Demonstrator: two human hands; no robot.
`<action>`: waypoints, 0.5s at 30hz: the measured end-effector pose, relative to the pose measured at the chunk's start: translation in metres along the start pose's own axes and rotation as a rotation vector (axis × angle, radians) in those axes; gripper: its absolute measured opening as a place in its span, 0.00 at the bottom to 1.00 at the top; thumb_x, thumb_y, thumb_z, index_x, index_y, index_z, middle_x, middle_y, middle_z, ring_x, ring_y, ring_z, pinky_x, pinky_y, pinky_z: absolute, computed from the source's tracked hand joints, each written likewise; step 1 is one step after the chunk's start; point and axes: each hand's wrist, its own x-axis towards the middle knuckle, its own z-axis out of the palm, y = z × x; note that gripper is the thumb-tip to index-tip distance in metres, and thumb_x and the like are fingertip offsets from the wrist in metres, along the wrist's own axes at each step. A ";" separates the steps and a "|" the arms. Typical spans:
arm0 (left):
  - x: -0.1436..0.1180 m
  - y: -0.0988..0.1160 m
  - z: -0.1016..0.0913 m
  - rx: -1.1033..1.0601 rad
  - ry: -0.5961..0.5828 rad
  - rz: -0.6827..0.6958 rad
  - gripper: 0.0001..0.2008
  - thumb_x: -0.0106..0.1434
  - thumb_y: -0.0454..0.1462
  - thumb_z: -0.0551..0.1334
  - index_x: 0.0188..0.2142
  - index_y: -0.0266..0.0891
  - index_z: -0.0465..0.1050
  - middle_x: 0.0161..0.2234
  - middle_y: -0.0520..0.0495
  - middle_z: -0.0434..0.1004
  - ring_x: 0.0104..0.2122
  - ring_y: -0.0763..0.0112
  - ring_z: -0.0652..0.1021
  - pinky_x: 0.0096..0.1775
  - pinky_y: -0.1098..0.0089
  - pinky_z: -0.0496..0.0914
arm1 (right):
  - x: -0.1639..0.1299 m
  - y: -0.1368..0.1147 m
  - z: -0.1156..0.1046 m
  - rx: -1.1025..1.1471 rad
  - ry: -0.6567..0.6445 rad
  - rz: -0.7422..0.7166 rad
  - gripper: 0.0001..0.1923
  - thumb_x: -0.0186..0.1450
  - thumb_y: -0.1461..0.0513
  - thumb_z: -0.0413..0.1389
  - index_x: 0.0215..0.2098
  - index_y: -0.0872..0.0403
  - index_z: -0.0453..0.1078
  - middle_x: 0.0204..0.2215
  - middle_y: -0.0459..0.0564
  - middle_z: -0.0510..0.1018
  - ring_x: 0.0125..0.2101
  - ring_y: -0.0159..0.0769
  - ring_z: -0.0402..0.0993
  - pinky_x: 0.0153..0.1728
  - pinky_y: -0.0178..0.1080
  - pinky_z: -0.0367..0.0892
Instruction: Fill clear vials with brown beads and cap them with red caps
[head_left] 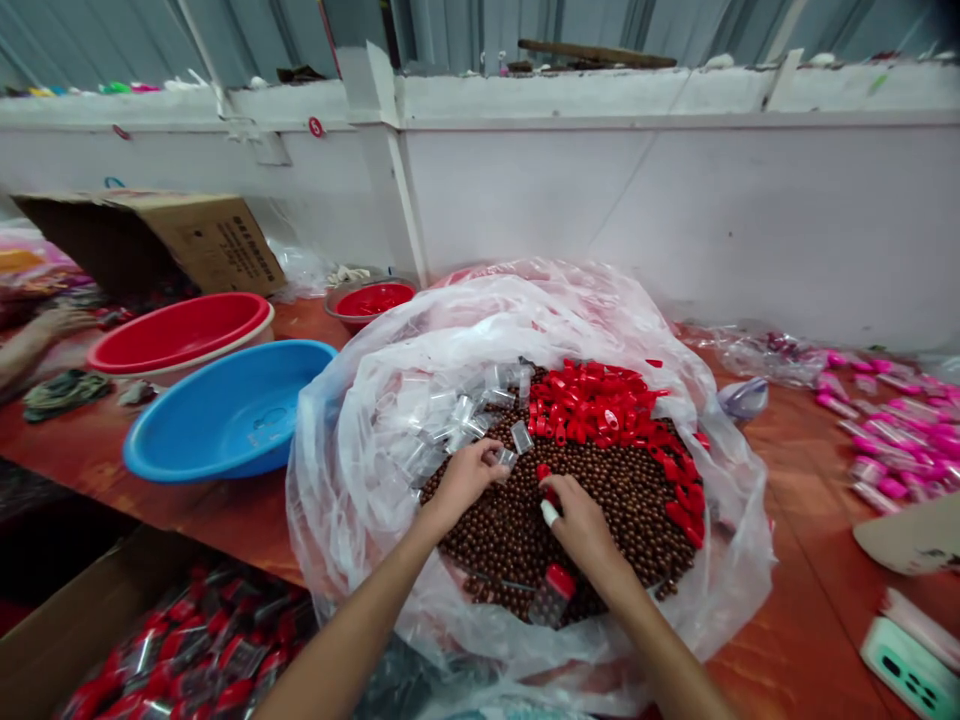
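Note:
My left hand [471, 480] pinches a small clear plastic container [507, 458] over a heap of brown beads [495, 530]. To its right, my right hand [577, 515] grips a red cap [543, 472], and a white wrap covers one of its fingers. The beads lie inside a big translucent plastic bag [360, 400]. Clear containers [435, 420] are piled at the left of the heap, and red caps [600, 400] at the back right. A container with a red cap on it [553, 595] lies on the beads below my right hand.
Left of the bag stand a blue basin [232, 410], a red basin [180, 335] and a cardboard box [217, 245]. A box below holds several red-capped containers [217, 650]. Pink-capped tubes [900, 430] and a phone [911, 665] lie at right. Another person's hand [64, 322] shows far left.

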 end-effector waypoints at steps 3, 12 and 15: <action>-0.008 -0.009 0.017 -0.041 -0.149 -0.072 0.16 0.46 0.36 0.64 0.38 0.38 0.74 0.23 0.54 0.71 0.22 0.73 0.69 0.27 0.74 0.61 | -0.008 0.012 -0.012 0.372 0.136 0.158 0.13 0.58 0.64 0.50 0.42 0.51 0.63 0.37 0.48 0.72 0.37 0.36 0.71 0.40 0.41 0.67; 0.020 -0.007 0.084 -0.240 -0.186 -0.190 0.13 0.44 0.33 0.65 0.32 0.35 0.68 0.20 0.54 0.70 0.18 0.75 0.70 0.22 0.75 0.62 | -0.053 0.022 -0.049 0.928 0.223 0.468 0.36 0.58 0.59 0.54 0.62 0.45 0.43 0.44 0.53 0.69 0.34 0.38 0.74 0.27 0.37 0.69; 0.024 -0.005 0.097 -0.302 -0.148 -0.168 0.13 0.45 0.34 0.65 0.31 0.36 0.67 0.21 0.53 0.71 0.20 0.75 0.71 0.23 0.75 0.64 | -0.061 0.022 -0.050 0.954 0.252 0.503 0.35 0.58 0.58 0.55 0.61 0.45 0.47 0.45 0.53 0.69 0.37 0.40 0.74 0.26 0.36 0.69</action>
